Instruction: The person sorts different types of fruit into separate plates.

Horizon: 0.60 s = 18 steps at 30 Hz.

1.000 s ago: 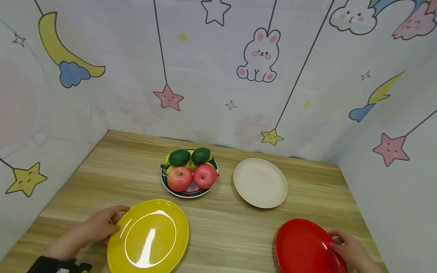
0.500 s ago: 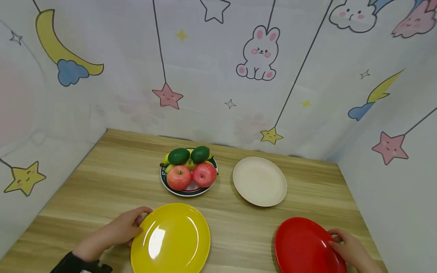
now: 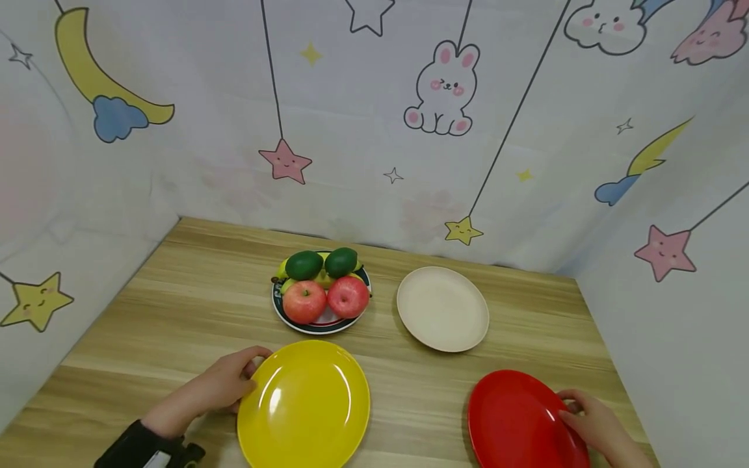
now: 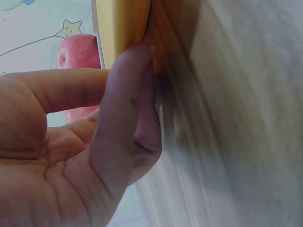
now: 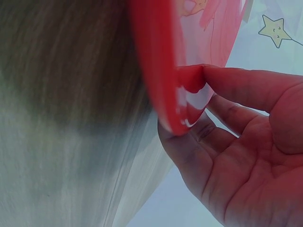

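The yellow plate (image 3: 303, 405) lies flat on the wooden surface (image 3: 175, 312) at the near left, and the left hand (image 3: 219, 387) holds it by its left rim. In the left wrist view the thumb lies along the top of the plate's edge (image 4: 124, 28) while a finger (image 4: 125, 118) presses up under the rim from below, so the fingers (image 4: 71, 87) are nearly straight and closed only enough to pinch the thin edge. A dark sleeve (image 3: 137, 448) covers that wrist.

The red plate (image 3: 517, 422) sits at the near right of the surface, well apart from the yellow one. The right hand (image 3: 593, 426) grips its right rim: in the right wrist view the thumb tip (image 5: 222, 78) rests on the upper face of the rim (image 5: 158, 71) and the other fingers (image 5: 199, 156) curl beneath it, clamping the edge between them.

Beyond the yellow plate stands a dark-rimmed plate (image 3: 292, 324) carrying two red apples (image 3: 304, 301) in front, two green avocados (image 3: 304, 264) behind, and some yellow fruit partly hidden between them. Just to its right lies a cream plate (image 3: 443, 309), bare on top.

A printed cloth backdrop (image 3: 374, 117) walls the surface on three sides, with a rabbit (image 3: 441, 91), stars, moons and clouds drawn on it. No writing or brand can be read on any of the things.
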Motion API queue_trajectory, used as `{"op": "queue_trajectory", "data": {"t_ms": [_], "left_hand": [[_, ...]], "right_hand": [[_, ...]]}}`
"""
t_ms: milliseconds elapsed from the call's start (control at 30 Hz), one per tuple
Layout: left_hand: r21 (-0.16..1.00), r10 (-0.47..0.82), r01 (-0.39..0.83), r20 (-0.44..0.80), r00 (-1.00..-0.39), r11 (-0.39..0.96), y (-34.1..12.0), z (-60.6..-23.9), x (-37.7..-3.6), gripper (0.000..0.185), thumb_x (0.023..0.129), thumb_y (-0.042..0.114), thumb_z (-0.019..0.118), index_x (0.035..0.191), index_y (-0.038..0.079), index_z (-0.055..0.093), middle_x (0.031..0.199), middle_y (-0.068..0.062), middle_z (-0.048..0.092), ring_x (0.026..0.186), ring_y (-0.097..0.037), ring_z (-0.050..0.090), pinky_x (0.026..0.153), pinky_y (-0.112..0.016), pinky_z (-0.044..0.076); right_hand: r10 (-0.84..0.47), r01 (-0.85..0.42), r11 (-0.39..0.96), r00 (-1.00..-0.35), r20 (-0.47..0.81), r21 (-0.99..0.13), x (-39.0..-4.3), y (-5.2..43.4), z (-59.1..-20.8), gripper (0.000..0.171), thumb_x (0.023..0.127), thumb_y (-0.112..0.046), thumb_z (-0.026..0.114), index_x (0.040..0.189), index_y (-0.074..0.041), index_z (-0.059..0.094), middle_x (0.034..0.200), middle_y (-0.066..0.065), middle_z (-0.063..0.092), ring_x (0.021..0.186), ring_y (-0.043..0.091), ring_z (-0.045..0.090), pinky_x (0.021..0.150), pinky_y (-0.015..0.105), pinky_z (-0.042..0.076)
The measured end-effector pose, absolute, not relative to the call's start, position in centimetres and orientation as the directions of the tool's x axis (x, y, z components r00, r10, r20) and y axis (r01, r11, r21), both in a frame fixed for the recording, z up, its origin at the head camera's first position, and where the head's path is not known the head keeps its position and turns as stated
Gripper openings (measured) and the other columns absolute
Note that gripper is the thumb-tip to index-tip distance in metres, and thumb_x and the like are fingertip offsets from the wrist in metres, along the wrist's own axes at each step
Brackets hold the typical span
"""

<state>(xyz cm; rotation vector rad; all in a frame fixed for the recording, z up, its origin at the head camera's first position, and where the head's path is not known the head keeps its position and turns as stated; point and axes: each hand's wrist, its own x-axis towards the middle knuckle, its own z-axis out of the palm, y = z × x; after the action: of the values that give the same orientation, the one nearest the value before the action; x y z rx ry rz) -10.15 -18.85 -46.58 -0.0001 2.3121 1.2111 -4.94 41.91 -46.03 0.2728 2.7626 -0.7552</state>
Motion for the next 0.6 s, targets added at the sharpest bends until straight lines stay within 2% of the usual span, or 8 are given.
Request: {"op": "queue_trajectory", "data": {"t_ms": [300, 600], "left_hand": [[0.761, 0.254, -0.153, -0.388, -0.886, 0.630, -19.3, -46.2, -10.8, 0.049, 0.082, -0.011, 0.058, 0.129, 0.000, 0.056, 0.084, -0.009, 0.053, 0.056, -0.021, 0.051, 0.049, -0.035, 0.051], [0.738, 0.229, -0.164, -0.401, -0.887, 0.655, -19.4, -46.1, -11.3, 0.051, 0.082, -0.010, 0.058, 0.132, -0.002, 0.055, 0.086, -0.009, 0.052, 0.055, -0.020, 0.049, 0.049, -0.032, 0.049]], "right_hand": [[0.110, 0.243, 0.848, -0.950, -0.292, -0.470, -5.0, 41.7, -46.0, 0.028, 0.087, -0.001, 0.065, 0.113, 0.007, 0.061, 0.087, 0.007, 0.062, 0.078, 0.022, 0.058, 0.063, 0.031, 0.050], [0.113, 0.253, 0.838, -0.947, -0.301, -0.483, -4.9, 41.6, -45.9, 0.026, 0.087, -0.001, 0.064, 0.112, 0.006, 0.061, 0.086, 0.006, 0.061, 0.078, 0.023, 0.058, 0.064, 0.031, 0.051]]}}
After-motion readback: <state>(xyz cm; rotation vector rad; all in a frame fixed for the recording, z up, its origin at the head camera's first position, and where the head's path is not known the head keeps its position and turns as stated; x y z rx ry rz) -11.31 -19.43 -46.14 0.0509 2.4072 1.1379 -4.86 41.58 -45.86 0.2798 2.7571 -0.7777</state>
